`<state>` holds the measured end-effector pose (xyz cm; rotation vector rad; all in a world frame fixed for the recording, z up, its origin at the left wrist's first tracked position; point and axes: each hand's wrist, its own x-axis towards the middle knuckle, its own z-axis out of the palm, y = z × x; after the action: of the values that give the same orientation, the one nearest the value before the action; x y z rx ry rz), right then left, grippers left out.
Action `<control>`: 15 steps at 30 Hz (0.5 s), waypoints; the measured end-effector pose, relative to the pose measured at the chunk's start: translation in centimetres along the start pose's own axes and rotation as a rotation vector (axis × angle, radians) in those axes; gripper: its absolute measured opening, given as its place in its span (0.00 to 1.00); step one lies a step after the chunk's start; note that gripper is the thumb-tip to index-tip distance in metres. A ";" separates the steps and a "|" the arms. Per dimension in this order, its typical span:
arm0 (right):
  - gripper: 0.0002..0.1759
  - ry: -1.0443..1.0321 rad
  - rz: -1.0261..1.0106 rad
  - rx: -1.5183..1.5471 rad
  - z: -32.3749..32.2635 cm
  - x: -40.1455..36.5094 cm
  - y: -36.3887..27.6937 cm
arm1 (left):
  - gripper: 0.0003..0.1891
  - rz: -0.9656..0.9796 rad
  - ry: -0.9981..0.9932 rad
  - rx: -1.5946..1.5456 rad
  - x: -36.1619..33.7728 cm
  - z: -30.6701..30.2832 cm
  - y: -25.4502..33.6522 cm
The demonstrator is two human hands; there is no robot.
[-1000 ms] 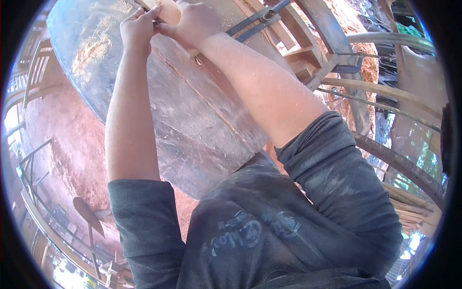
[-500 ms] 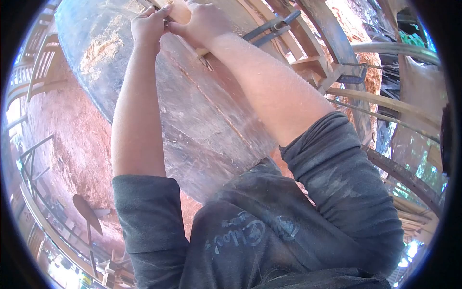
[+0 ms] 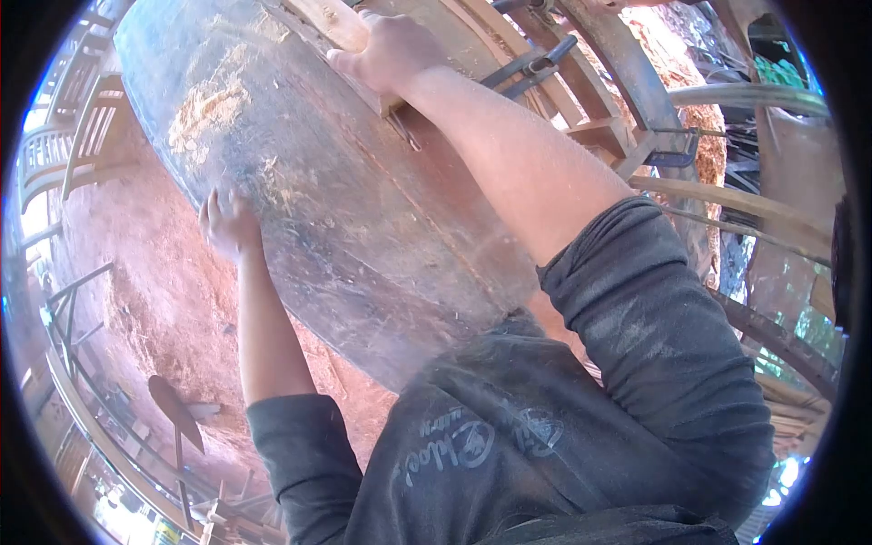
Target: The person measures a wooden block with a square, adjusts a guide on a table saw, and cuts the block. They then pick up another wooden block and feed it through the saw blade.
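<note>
My right hand [image 3: 398, 53] grips the near end of a pale piece of wood [image 3: 334, 22] at the top of the view, its fingers partly hidden behind the wood and the hand. The wood's far end runs out of view. My left hand [image 3: 229, 223] is off the wood, at the left edge of the worn grey-brown worktop [image 3: 363, 245], with its fingers apart and nothing visible in them. A small block [image 3: 392, 104] with a thin dark piece at its end lies just below my right wrist.
Pale wood shavings [image 3: 209, 109] lie on the left part of the worktop. A metal clamp [image 3: 536, 65] and wooden frame parts [image 3: 604, 136] stand on the right. Slatted wooden chairs [image 3: 86, 136] are at the left, over reddish ground [image 3: 145, 236].
My left hand has left the wood and moved down and left to the worktop's edge. My right hand stays on the wood. The view has shifted slightly.
</note>
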<state>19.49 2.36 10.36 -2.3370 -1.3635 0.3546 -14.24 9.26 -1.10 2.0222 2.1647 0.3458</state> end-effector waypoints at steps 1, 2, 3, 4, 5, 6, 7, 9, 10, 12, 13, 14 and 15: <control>0.40 0.026 -0.020 -0.007 0.0 0.2 0.0 | 0.32 -0.086 -0.031 0.087 -1.4 -0.8 -0.6; 0.40 0.023 -0.016 -0.007 0.1 0.4 -0.1 | 0.33 -0.099 -0.029 0.005 -2.5 -0.3 -2.2; 0.39 0.017 -0.015 -0.008 0.2 0.6 -0.2 | 0.34 -0.115 -0.027 -0.076 -3.7 1.3 -4.2; 0.39 0.011 -0.014 -0.009 0.3 0.9 -0.2 | 0.35 -0.132 -0.026 -0.159 -4.3 1.8 -4.8; 0.39 -0.011 -0.029 0.003 0.3 1.4 -0.1 | 0.35 -0.110 -0.033 -0.193 -4.2 2.2 -5.3; 0.40 -0.034 -0.045 0.014 0.1 2.0 -0.1 | 0.35 -0.091 -0.041 -0.226 -4.2 2.1 -5.2; 0.40 -0.064 -0.062 0.024 0.1 2.4 -0.1 | 0.35 -0.075 -0.053 -0.259 -4.4 2.1 -5.3; 0.41 -0.086 -0.040 -0.006 0.1 3.0 -0.4 | 0.35 -0.081 -0.065 -0.278 -4.4 1.6 -5.0; 0.42 -0.097 -0.028 -0.019 0.0 3.2 -0.7 | 0.35 -0.083 -0.071 -0.287 -4.4 1.4 -4.9; 0.35 -0.037 -0.027 0.079 -0.4 3.4 -1.2 | 0.35 -0.089 -0.069 -0.286 -4.1 1.9 -5.3; 0.32 -0.006 -0.026 0.128 -0.7 3.4 -1.5 | 0.35 -0.090 -0.069 -0.287 -4.0 2.1 -5.4; 0.31 -0.014 -0.032 0.133 -0.8 3.5 -1.6 | 0.35 -0.098 -0.074 -0.288 -3.9 2.2 -5.5; 0.30 -0.021 -0.038 0.138 -0.9 3.8 -1.8 | 0.35 -0.106 -0.078 -0.289 -4.0 2.1 -5.3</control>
<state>20.33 6.24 12.01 -2.1979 -1.3471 0.4477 -18.51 5.09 -4.72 1.7304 2.0309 0.5226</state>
